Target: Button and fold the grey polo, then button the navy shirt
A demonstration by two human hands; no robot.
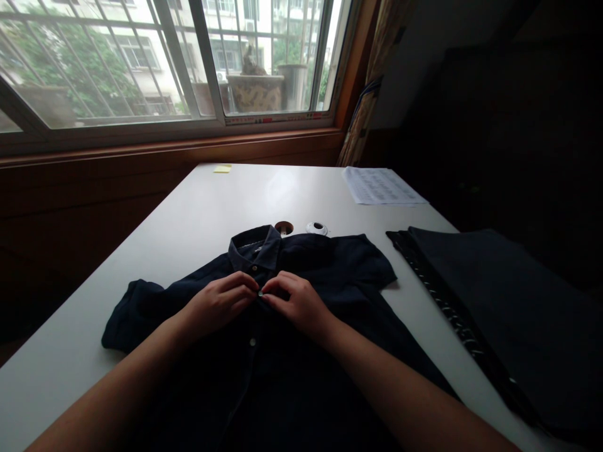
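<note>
A dark navy short-sleeved shirt (330, 267) lies front side up, its collar (273, 248) pointing away from me. My left hand (225, 298) pinches the front edge of the shirt just below the collar. Opposite it, my right hand (298, 301) has its thumb and fingertips closed at a small pale button (260, 293), and the two hands nearly meet there. Another button (254, 268) shows at the collar, and a lower button (253, 342) sits on the shirt front. The cloth between my fingertips is mostly hidden.
The shirt rests on a white table (155, 242). To the right lies a stack of dark folded cloth (490, 276). Printed papers (381, 186) and a yellow sticky note (222, 169) are at the far edge. Beyond the collar are a round hole (284, 227) and a white ring-shaped cover (316, 228).
</note>
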